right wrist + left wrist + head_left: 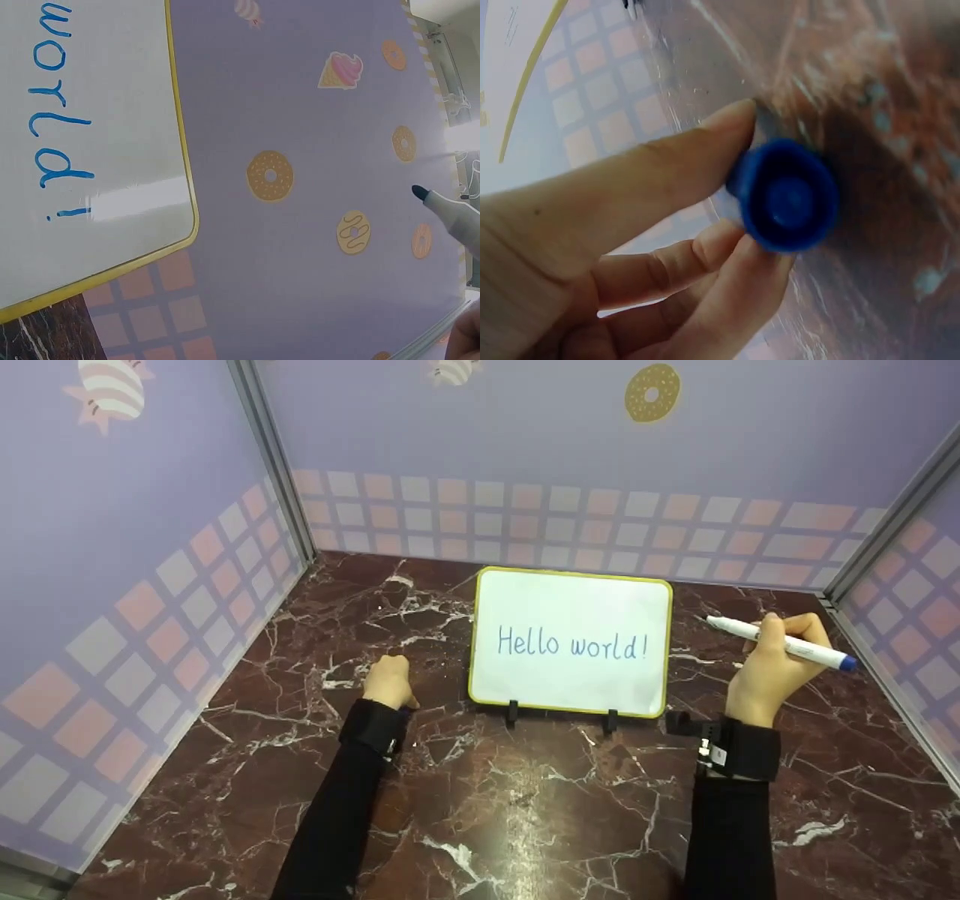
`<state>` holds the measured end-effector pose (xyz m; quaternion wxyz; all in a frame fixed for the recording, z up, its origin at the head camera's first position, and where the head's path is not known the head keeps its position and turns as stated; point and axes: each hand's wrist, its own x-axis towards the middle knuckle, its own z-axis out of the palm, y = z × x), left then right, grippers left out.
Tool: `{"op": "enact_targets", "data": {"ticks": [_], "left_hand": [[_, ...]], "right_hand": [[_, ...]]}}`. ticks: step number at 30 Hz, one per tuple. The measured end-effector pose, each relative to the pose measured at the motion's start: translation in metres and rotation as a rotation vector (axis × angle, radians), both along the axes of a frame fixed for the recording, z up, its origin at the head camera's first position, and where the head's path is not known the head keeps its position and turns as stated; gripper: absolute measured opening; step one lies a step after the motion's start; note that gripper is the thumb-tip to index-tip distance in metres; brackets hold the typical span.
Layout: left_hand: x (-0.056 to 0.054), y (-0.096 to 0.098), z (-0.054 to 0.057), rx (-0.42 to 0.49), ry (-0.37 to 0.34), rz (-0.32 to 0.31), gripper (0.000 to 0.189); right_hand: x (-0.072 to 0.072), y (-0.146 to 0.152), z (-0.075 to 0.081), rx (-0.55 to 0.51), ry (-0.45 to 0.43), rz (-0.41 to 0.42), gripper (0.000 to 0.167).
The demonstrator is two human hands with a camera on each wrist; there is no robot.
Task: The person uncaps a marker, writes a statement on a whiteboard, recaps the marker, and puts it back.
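My left hand [388, 682] is over the tabletop, left of the whiteboard. Thumb and fingers pinch a blue marker cap [789, 196], its hollow open end facing the left wrist camera; the head view hides it behind the hand. To the right of the board, my right hand [772, 667] holds a white marker [814, 651] with a blue end. The marker's bare dark tip [420, 192] shows uncapped in the right wrist view, pointing leftward in the head view. Between the hands, the yellow-rimmed whiteboard [570, 607] leans upright and reads "Hello world!" in blue handwriting.
Two black stand feet [513, 712] hold the board's lower edge. The dark red marbled tabletop [480, 810] is bounded by purple panels [465, 427] with pink and white checks and printed sweets. Grey metal posts [274, 465] stand at the back corners.
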<state>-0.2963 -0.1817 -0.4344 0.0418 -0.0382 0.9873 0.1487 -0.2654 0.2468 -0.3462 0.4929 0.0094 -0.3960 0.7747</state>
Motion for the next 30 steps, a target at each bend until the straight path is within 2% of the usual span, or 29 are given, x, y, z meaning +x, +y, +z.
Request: {"op": "enact_targets", "data": {"ticks": [4,8,10,13,16,19,22,26,30], "left_hand": [[0.0,-0.003,0.001,0.03,0.012,-0.019,0.052],[0.003,-0.003,0.005,-0.004,0.073,-0.023,0.047],[0.006,0.001,0.012,0.003,0.17,-0.011,0.039],[0.014,0.015,0.029,0.104,0.415,-0.025,0.028],[0.023,0.036,0.046,0.198,0.655,-0.129,0.021],[0.035,0.055,0.056,0.195,0.779,-0.247,0.02],[0.045,0.068,0.058,0.152,0.883,-0.344,0.02],[0.05,0.079,0.055,0.186,0.994,-0.46,0.018],[0.052,0.087,0.052,0.281,1.02,-0.557,0.017]], "right_hand": [[0.0,-0.001,0.0,-0.005,0.004,0.006,0.041],[0.0,-0.003,0.0,-0.024,0.019,0.008,0.04],[0.0,-0.004,0.001,-0.039,0.033,0.014,0.04],[0.001,-0.01,0.003,-0.076,0.066,0.058,0.039],[0.003,-0.02,0.008,-0.114,0.099,0.126,0.037],[0.006,-0.032,0.011,-0.12,0.12,0.184,0.034],[0.008,-0.048,0.013,-0.072,0.135,0.238,0.032],[0.01,-0.076,0.008,0.128,0.106,0.28,0.032],[0.014,-0.107,-0.001,0.373,0.042,0.332,0.032]]}}
